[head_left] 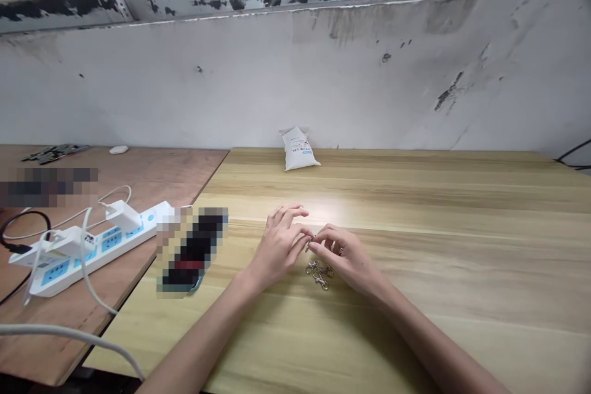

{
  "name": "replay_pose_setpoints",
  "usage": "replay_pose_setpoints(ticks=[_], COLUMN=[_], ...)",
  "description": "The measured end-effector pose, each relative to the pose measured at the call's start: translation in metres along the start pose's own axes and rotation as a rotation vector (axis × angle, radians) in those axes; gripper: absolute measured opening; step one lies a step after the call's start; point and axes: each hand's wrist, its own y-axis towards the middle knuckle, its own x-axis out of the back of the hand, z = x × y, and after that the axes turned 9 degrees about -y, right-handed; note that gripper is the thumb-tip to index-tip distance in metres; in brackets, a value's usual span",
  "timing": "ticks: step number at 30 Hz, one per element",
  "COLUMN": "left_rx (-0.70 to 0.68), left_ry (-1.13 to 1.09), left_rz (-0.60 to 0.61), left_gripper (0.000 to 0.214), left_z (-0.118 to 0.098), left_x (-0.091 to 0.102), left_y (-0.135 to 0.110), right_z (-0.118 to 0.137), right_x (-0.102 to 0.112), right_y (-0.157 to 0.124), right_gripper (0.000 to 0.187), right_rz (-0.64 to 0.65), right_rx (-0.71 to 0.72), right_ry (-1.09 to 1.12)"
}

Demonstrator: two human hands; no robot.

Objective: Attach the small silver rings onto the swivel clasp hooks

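Note:
Over the wooden table, my left hand pinches a small metal piece between thumb and index finger, its other fingers held out. My right hand meets it from the other side, thumb and index finger closed on the same piece. It looks like a metal clasp, though the fingertips cover most of it. Just below the hands lies a small pile of silvery swivel clasps. Part of the pile is close under my right hand. A further bit of metal shows among the curled fingers of my right hand, too small to make out.
A white packet lies at the table's back edge by the wall. To the left is a blurred-out dark object. A white power strip with chargers and cables sits on the brown table.

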Motion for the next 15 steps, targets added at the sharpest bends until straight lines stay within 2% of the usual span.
replay_pose_setpoints(ticks=[8,15], left_rx=[0.031,0.018], left_ry=[-0.073,-0.008], left_rz=[-0.016,-0.023], left_gripper=[0.015,0.015], left_z=[-0.003,-0.002], left_x=[0.001,0.005], left_y=[0.001,0.002], right_z=[0.000,0.000], right_x=[-0.008,0.004], right_y=[0.000,0.001], right_gripper=[0.027,0.032], right_rz=[-0.044,0.015], right_rx=[-0.012,0.052], right_ry=[-0.027,-0.045])
